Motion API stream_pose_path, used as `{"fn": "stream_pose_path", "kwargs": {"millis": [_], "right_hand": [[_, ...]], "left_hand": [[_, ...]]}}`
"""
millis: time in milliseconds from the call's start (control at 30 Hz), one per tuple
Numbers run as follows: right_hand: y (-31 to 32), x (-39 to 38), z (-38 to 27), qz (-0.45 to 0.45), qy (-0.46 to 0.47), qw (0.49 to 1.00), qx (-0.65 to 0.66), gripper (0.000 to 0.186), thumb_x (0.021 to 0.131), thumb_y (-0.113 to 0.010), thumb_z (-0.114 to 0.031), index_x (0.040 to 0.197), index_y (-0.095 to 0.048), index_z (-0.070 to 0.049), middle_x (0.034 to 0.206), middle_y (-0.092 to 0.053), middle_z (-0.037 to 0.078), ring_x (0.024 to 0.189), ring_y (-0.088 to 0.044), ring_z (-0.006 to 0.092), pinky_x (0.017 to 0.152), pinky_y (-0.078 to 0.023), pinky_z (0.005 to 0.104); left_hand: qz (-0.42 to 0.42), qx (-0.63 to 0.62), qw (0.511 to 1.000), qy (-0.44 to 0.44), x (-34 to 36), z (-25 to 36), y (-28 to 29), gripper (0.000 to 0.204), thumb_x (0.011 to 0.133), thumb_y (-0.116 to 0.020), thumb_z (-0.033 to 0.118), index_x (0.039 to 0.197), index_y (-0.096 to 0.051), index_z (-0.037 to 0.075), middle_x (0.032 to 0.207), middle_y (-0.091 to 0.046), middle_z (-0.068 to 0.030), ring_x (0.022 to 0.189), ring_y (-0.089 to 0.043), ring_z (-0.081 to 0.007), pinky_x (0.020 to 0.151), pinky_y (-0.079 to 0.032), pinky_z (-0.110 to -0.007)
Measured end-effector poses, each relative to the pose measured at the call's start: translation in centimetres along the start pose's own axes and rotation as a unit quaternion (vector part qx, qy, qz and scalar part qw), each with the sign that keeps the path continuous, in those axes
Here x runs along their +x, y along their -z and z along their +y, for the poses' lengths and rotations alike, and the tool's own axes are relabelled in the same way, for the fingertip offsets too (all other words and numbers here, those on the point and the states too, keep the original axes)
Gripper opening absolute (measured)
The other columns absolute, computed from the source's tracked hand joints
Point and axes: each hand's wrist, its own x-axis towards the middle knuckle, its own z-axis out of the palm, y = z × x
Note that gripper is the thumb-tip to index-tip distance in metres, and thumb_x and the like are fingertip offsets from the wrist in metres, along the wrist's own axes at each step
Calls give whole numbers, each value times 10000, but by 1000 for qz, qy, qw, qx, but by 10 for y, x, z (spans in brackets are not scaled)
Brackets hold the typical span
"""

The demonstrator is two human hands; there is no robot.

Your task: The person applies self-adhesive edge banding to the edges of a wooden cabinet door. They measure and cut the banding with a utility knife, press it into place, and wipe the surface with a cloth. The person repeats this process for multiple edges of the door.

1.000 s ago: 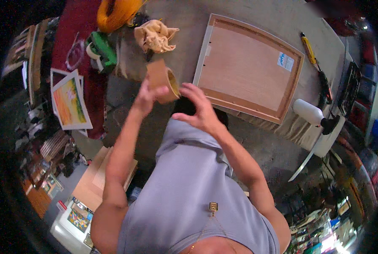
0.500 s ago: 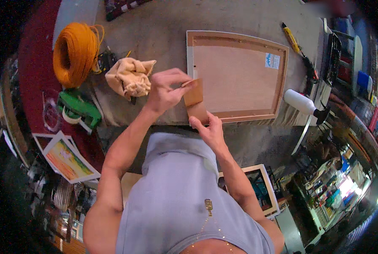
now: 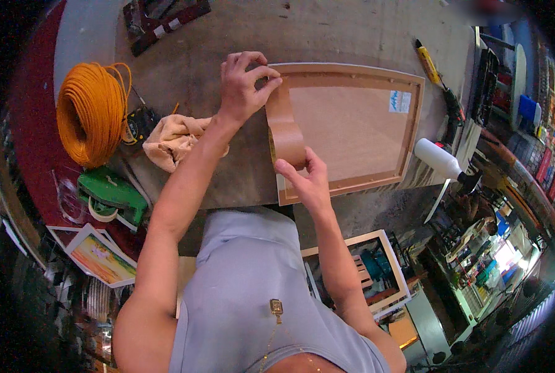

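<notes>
A picture frame [image 3: 352, 127] lies back side up on the table, its brown backing board set inside wooden edges. Along its left edge stretches a strip of brown tape [image 3: 282, 112] that runs down to the roll. My left hand [image 3: 247, 87] pinches the strip's end between thumb and fingers at the frame's far left corner. Lower down, my right hand [image 3: 308, 183] grips the roll of brown tape [image 3: 290, 152], thumb at the near side and fingers behind. The roll is over the frame's left edge; how much of the strip touches the wood I cannot tell.
Left of the frame are a crumpled tan cloth [image 3: 177, 140], a coil of orange cord [image 3: 94, 115] and a green tape dispenser [image 3: 111, 196]. A yellow box cutter [image 3: 428, 62] and white spray bottle [image 3: 438, 158] lie to the right. A dark frame piece [image 3: 165, 25] rests farther back.
My left hand has moved up to the frame's far left corner, drawing the tape out into a longer strip. My right hand stays by the near part of the left edge with the roll.
</notes>
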Motion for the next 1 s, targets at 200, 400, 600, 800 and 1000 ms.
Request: {"fn": "stream_pose_path", "kwargs": {"millis": [200,400,600,800,1000], "right_hand": [[0,-15,-13,-28,-25,997,63,335,803,-781,-239,975,-638,11,895,-664,48,855,-591,116,771,-478,279],[-1,1,-18,-10,4,996,88,342,805,-778,-190,1038,-623,6,917,-670,47,851,-602,110,777,-485,277],[1,10,-13,-22,9,995,94,305,825,-757,-170,1030,-620,8,921,-672,53,842,-609,114,765,-493,279],[3,11,-12,-22,4,996,90,313,819,-763,-175,1037,-625,4,924,-675,50,841,-612,117,768,-495,281],[4,14,-10,-31,16,997,69,334,811,-769,-182,1053,-628,0,934,-681,55,849,-623,125,774,-499,289]], "left_hand": [[-15,-69,998,3,13,9,11,116,699,-776,223,759,-697,163,997,-555,9,1021,-487,-233,882,-352,-404],[-27,14,998,-58,34,0,-4,160,729,-774,265,808,-700,146,1003,-571,-27,1054,-504,-258,929,-352,-416],[-41,4,997,-60,31,-12,-11,169,724,-783,269,814,-708,148,1000,-576,-19,1061,-506,-246,929,-345,-412],[-19,4,997,-69,30,-16,-16,165,718,-789,261,807,-710,147,974,-581,-25,1034,-516,-243,912,-355,-400],[-15,10,998,-57,31,-14,-14,219,732,-779,269,909,-709,163,973,-583,-24,1021,-523,-249,896,-387,-411]]}}
